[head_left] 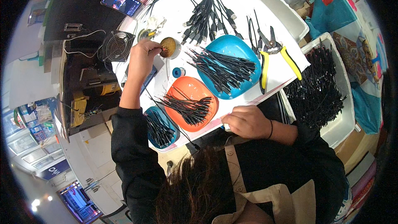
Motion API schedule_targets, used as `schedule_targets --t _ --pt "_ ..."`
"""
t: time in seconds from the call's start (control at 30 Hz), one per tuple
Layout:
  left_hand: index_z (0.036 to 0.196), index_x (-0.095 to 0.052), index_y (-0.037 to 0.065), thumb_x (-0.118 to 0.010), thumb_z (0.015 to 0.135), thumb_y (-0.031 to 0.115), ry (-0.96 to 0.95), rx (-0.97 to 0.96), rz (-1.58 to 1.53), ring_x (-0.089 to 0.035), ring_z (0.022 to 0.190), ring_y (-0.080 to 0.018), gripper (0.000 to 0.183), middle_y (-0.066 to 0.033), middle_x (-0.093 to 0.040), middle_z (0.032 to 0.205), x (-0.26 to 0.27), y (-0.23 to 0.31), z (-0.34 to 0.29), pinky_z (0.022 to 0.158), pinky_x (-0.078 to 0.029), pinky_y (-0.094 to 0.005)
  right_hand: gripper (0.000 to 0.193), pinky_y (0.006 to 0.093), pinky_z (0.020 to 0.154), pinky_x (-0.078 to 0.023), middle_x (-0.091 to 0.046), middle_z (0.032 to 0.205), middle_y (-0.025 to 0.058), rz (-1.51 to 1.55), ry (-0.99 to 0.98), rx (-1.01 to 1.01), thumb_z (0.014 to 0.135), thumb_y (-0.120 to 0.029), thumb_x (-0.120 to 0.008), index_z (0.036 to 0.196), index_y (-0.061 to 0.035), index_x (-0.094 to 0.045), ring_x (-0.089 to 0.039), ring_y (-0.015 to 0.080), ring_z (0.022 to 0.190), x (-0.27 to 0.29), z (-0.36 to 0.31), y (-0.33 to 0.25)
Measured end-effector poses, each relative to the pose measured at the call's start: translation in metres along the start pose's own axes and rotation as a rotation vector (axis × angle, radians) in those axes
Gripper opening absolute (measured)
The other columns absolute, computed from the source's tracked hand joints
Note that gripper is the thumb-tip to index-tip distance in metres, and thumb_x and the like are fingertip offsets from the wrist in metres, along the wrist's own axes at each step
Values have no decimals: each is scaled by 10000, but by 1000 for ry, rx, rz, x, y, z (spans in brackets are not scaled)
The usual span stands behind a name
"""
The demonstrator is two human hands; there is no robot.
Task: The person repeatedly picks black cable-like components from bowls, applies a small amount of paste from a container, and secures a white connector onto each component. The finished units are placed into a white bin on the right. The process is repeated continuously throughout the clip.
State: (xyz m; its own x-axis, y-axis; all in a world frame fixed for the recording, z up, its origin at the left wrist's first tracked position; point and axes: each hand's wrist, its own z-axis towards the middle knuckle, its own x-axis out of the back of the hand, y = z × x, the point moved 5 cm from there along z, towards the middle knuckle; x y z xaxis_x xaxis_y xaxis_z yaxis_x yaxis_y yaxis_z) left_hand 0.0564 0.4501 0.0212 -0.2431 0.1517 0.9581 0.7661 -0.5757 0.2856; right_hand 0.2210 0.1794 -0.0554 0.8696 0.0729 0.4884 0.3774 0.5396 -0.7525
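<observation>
My left hand (143,54) reaches to the far left of the white table, its thumb and fingers pinched at the rim of a small round tin (168,47) with brown contents. Whatever sits in that pinch is too small to make out. At the table's near edge, my right hand (248,122) is closed around a small white thing (225,125), mostly hidden by the fingers. Between the hands, short black cables (188,108) lie in an orange tray (182,85), and more cables (226,69) fill a blue tray (229,45). A blue-ended spool (178,72) stands beside the tin.
Yellow-handled wire strippers (271,46) lie right of the blue tray. Long black USB cables (205,18) spread at the back. A smaller blue tray (175,136) holds more cables. A fan (117,46) and a lit phone (121,1) stand left; a white box (347,84) of cables stands right.
</observation>
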Motion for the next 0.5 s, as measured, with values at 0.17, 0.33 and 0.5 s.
schedule_targets --t 0.17,0.33,0.5 --pt "867 -706 -13 -676 728 -15 -2 -70 80 -633 792 -322 142 -159 -642 844 -6 3 6 720 -498 -376 216 343 586 -485 -621 777 60 7 3 -3 711 -38 -650 925 -53 -624 -602 226 670 1 1 0" --pt "871 -709 -11 -674 720 -25 -28 -69 106 -629 799 -324 155 -154 -632 851 -13 1 12 721 -494 -395 216 342 589 -489 -632 797 60 5 -7 6 718 -45 -647 933 -52 -622 -604 220 676 2 1 0" --pt "875 -709 -12 -674 724 -27 -25 -79 130 -627 795 -330 156 -152 -627 850 -18 -1 15 718 -494 -399 212 344 591 -490 -641 814 65 12 -2 16 728 -50 -643 939 -48 -619 -601 220 675 2 2 -1"
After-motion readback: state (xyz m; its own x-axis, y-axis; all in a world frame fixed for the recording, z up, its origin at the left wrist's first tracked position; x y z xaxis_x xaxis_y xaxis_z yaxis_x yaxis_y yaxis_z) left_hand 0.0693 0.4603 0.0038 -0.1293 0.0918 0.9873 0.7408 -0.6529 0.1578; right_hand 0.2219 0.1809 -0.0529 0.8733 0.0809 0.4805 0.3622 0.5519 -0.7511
